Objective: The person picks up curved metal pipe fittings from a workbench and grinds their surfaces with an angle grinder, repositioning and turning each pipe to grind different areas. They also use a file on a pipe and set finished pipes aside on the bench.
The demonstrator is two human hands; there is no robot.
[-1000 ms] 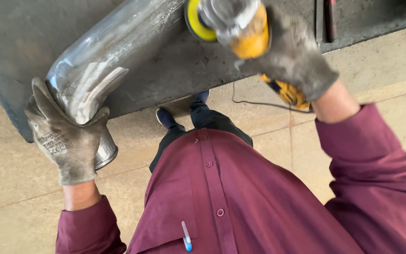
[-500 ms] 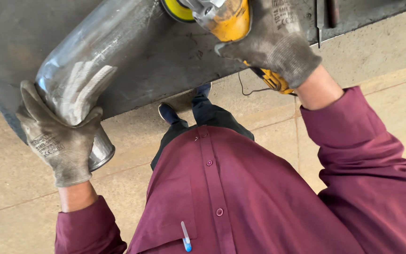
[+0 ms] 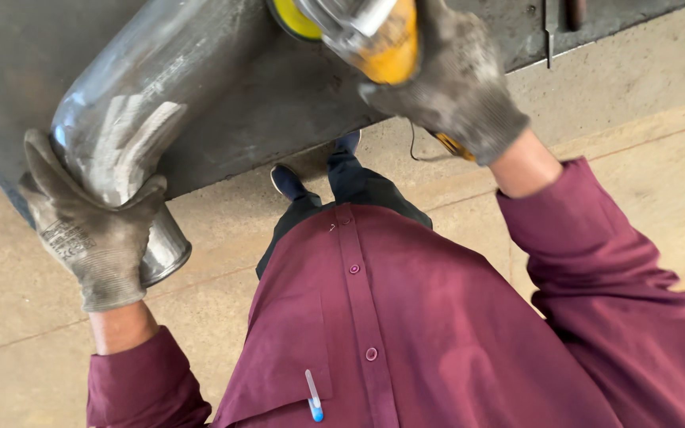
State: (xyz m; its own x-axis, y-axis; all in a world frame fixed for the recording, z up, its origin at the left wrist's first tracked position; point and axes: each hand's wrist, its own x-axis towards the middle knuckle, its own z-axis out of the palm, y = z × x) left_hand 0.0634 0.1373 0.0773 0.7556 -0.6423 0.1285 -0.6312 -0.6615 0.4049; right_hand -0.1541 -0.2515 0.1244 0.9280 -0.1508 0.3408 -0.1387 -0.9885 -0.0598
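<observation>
A shiny bent metal pipe (image 3: 132,131) lies across a dark steel worktable (image 3: 279,87), its lower end hanging over the near edge. My left hand (image 3: 93,230), in a worn grey glove, is wrapped around that lower end. My right hand (image 3: 453,87), also gloved, grips a yellow angle grinder (image 3: 366,32) at the top of the view. Its yellow-rimmed disc sits just above the pipe's upper part; whether it touches is cut off by the frame's top edge.
A concrete floor (image 3: 636,119) lies below the table edge, with the grinder's thin black cord (image 3: 415,150) trailing down. My dark shoes (image 3: 287,181) stand under the table. A slim metal tool (image 3: 549,32) lies at the table's right. A pen (image 3: 313,396) is in my maroon shirt pocket.
The grinder and my right hand have shifted left and up along the pipe. My left hand keeps its hold on the pipe's lower end.
</observation>
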